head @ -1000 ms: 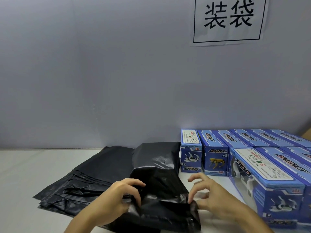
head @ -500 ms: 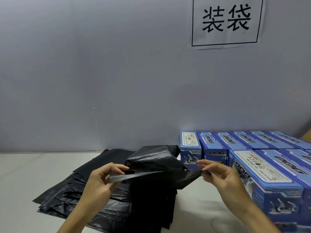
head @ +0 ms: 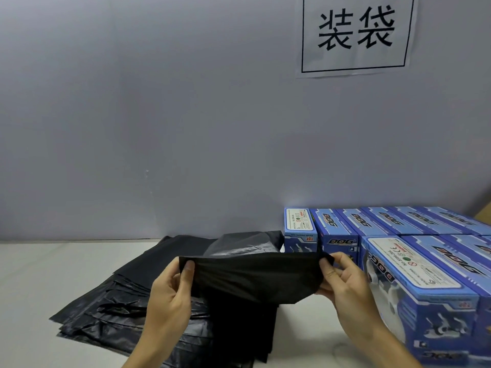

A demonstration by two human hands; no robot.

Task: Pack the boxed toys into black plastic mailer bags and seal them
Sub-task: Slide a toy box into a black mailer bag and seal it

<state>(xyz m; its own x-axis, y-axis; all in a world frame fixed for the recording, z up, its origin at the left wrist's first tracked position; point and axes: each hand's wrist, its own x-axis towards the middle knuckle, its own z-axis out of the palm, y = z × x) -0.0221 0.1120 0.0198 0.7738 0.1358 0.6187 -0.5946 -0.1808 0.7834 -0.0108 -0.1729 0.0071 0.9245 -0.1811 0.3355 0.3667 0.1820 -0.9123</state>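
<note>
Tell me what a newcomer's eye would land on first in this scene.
First, the black mailer bag stretched flat between the left hand and the right hand, each pinching a top corner, low in the middle. Next, the rows of blue toy boxes marked DOG filling the right side of the table. Then the white paper sign with two large black characters, high on the grey wall.

Both hands, left hand (head: pixel 170 293) and right hand (head: pixel 345 285), have lifted the bag's (head: pixel 252 277) flap off the bench and now pinch it stretched taut between them.
</note>
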